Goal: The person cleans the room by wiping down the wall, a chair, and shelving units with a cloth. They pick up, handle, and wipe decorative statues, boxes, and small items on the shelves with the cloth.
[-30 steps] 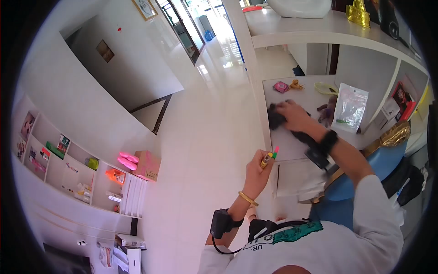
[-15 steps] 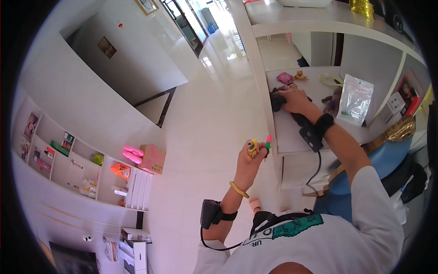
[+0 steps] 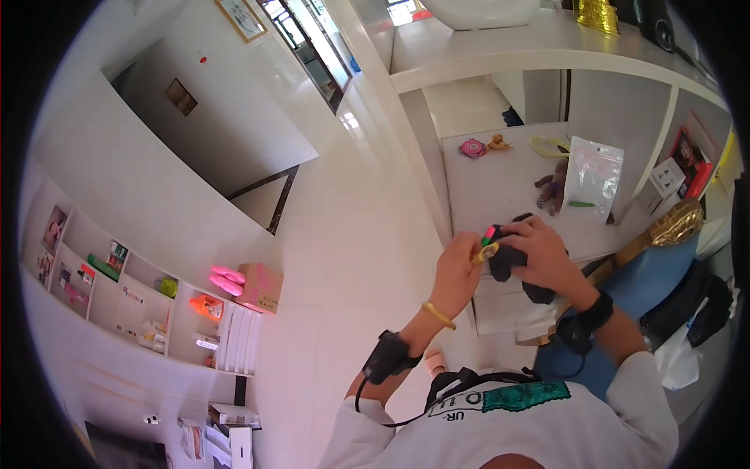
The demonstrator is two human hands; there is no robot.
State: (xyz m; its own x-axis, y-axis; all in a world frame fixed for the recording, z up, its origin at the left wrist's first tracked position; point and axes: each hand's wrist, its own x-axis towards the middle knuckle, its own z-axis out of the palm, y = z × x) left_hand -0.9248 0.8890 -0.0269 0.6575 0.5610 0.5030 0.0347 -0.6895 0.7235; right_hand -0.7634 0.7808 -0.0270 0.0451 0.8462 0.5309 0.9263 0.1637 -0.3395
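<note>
My right hand (image 3: 544, 252) is closed around a dark, soft-looking bundle (image 3: 506, 264), whose kind I cannot make out; its lower end hangs below my fingers. Close against its left side is my left hand (image 3: 455, 270), closed on a small yellow object (image 3: 487, 253) and a little pink-and-green stick (image 3: 489, 234). The yellow object touches or nearly touches the bundle. Both hands are in front of the shelf's near edge. On the shelf board (image 3: 488, 191) behind them lie a small brown doll-like figure (image 3: 553, 190) and a clear-and-white plastic pouch (image 3: 595, 176).
Farther back on the shelf are a pink packet (image 3: 472, 148), a small orange-brown figure (image 3: 498, 142) and a yellow band (image 3: 549, 145). A blue chair (image 3: 652, 293) stands at right. Across the tiled floor (image 3: 344, 258) are a cardboard box (image 3: 260, 289) and wall shelves.
My right hand has lifted the dark bundle off the shelf and drawn it toward me. My left hand has moved up and right to meet it, still holding the small objects.
</note>
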